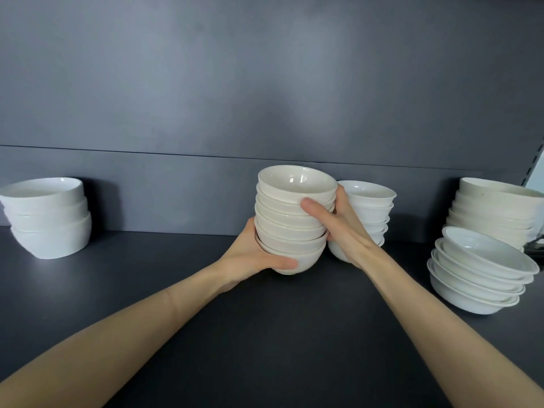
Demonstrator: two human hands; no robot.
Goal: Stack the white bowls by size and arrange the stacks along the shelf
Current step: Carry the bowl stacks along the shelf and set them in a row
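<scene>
A stack of several small cream-white bowls [291, 219] stands at the middle of the dark shelf [265, 334]. My left hand [253, 254] grips the bottom bowl of this stack, thumb across its front. My right hand [338, 225] holds the stack's right side higher up, thumb pressed on the upper bowls. Whether the stack rests on the shelf or is just lifted off it I cannot tell. Right behind my right hand stands a second stack of small white bowls [371, 207], partly hidden.
Three wide white bowls [47, 219] are stacked at the far left by the back wall. At the right stand a leaning stack of shallow white bowls [477, 278] and, behind it, a taller stack of cream bowls [494, 210]. A dark grey back panel [265, 98] closes the shelf.
</scene>
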